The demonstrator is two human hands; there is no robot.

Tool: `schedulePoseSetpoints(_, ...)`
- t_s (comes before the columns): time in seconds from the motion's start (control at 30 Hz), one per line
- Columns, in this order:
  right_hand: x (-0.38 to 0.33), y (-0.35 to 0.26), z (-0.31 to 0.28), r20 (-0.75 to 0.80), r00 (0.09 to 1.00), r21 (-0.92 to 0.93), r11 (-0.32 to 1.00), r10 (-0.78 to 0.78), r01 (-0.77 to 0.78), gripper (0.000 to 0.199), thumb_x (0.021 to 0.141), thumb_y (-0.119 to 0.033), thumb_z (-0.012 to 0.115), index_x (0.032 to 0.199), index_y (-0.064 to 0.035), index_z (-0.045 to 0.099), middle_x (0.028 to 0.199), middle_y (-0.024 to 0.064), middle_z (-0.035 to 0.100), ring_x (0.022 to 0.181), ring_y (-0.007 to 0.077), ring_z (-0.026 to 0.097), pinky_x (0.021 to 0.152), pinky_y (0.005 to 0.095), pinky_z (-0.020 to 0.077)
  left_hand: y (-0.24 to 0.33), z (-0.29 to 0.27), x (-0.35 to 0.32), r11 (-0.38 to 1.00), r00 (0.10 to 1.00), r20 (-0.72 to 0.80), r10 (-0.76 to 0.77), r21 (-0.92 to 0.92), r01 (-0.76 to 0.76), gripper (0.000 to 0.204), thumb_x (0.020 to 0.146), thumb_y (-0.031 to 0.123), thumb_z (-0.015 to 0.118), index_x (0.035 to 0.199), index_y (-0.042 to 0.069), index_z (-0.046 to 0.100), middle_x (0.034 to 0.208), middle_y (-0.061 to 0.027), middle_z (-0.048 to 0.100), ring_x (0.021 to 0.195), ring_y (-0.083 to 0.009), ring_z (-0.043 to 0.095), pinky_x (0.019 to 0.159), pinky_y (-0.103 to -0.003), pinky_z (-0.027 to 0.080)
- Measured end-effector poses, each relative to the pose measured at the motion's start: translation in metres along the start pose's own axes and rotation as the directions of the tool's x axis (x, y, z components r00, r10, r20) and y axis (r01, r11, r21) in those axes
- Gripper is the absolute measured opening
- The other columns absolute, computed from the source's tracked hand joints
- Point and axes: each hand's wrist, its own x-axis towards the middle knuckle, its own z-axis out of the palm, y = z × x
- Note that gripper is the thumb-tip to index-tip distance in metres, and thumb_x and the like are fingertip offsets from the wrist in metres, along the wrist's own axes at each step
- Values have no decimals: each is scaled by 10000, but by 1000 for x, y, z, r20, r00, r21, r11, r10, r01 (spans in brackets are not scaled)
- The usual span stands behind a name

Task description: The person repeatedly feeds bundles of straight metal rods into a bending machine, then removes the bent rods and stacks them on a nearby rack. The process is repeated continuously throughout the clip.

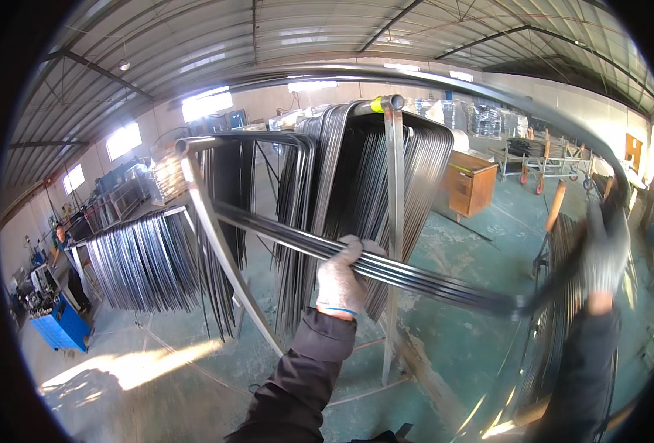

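Note:
My left hand [343,277], in a pale work glove, is closed around the lower leg of a bundle of dark bent metal bars [434,286]. The bundle is held in the air and makes a long loop, its upper leg passing high across the view. At its right-hand bend is my gloved right hand [604,255], blurred by motion; it appears wrapped round the bars, though the single fingers are smeared. Just beyond the bundle stands a metal rack [395,170], hung with many similar bent bars [330,170]. The lower leg's left end overlaps the rack's slanting post [212,232].
More bars [146,258] hang on a rack at the left, near a blue bin [61,325] and a person [62,240]. A wooden cabinet [468,183] stands behind the rack. Bars [563,244] hang beside a wooden-topped post [556,205], and a wheeled cart [545,162] stands farther back.

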Motion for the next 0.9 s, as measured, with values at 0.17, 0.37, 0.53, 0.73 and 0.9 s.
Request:
schedulePoseSetpoints(0.17,78,-121,184,133,849,208,852,-512,481,278,1063,-250,700,1194,-5,703,910,174,749,762,327,699,748,462,580,49,-69,78,977,986,-161,33,-201,-66,133,1099,52,555,1034,16,665,1037,-160,751,1054,-346,754,1081,-504,625)
schedulePoseSetpoints(0.37,1,-206,324,495,781,71,913,-381,401,214,992,-75,594,1151,6,713,996,262,766,952,463,773,851,539,615,94,-163,114,952,926,-368,83,-245,-183,164,1123,81,573,1130,-22,701,1080,-154,772,1087,-343,772,1033,-498,655)
schedulePoseSetpoints(0.53,-108,-174,346,621,562,176,796,-546,579,415,971,-260,718,1281,13,672,1035,183,767,917,314,794,738,468,630,138,-260,108,974,996,25,80,212,-84,286,1104,156,705,1301,-47,748,1371,-159,786,1275,-280,727,1216,-387,512)
schedulePoseSetpoints(0.73,-250,21,213,838,345,361,904,-423,231,648,969,-352,799,1500,-40,598,1206,187,714,1166,373,703,978,513,564,154,-281,87,955,805,-587,85,-182,-233,355,1021,104,782,1331,-64,738,1313,-192,781,1257,-295,720,1161,-447,564)
schedulePoseSetpoints(0.9,-307,218,-12,883,359,-269,953,302,-141,441,1038,-218,740,1447,-55,703,1298,199,770,1234,385,738,1056,524,592,45,-198,47,974,820,-552,153,-54,-219,413,1085,324,733,1389,46,699,1260,-130,773,1154,-311,729,1123,-505,559)
